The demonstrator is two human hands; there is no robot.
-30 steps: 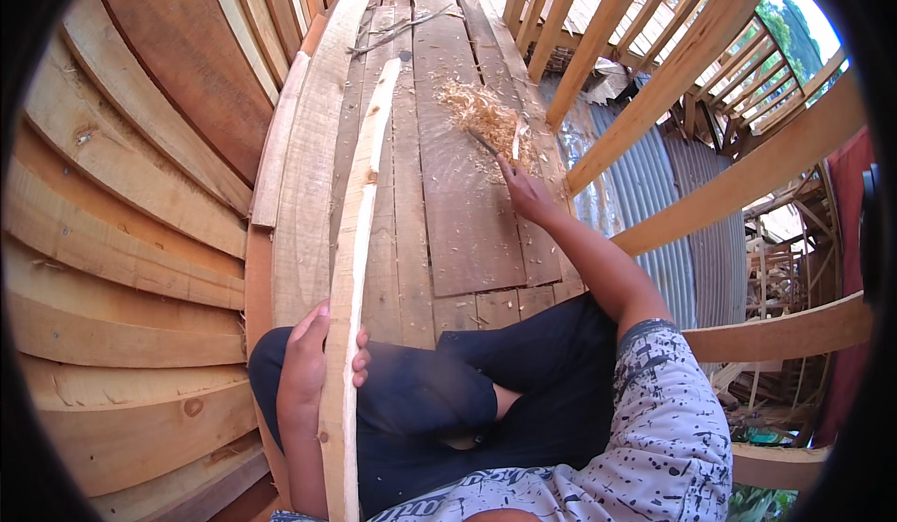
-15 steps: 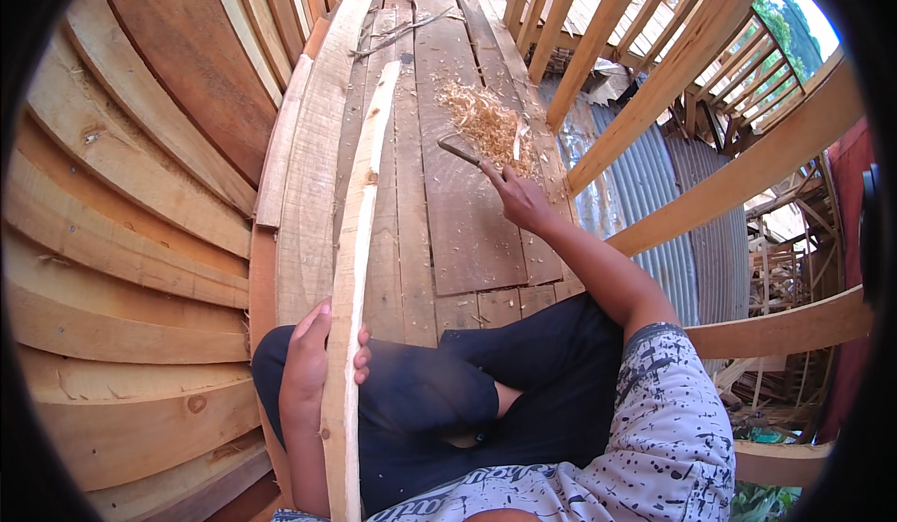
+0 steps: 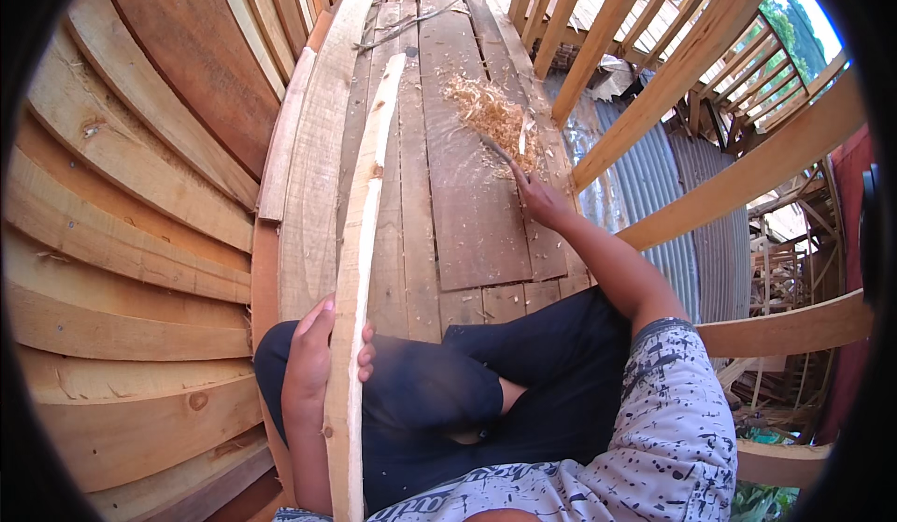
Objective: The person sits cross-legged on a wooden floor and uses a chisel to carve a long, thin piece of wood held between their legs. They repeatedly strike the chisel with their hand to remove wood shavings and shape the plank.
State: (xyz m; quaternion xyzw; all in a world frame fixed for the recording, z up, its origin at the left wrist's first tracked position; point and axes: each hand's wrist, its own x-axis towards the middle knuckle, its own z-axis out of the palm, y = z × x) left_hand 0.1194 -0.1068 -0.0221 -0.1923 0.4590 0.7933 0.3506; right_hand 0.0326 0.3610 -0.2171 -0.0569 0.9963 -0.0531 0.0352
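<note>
Timber strip (image 3: pixel 356 242) runs lengthwise beside the person's bent navy-trousered knee (image 3: pixel 420 386), its lower part in the left hand (image 3: pixel 307 358), thumb on one edge, fingertips curled round the other. Further out, the right hand (image 3: pixel 546 201) has its fingers closed around a slim dark tool (image 3: pixel 498 151), near curled shavings (image 3: pixel 481 106) on the floorboards (image 3: pixel 476 232).

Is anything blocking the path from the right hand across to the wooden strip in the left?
Nothing visible blocks it. Floorboards lie between the right hand, gripping a thin dark tool, and the wooden strip in the left hand. The shavings pile lies farther forward.
</note>
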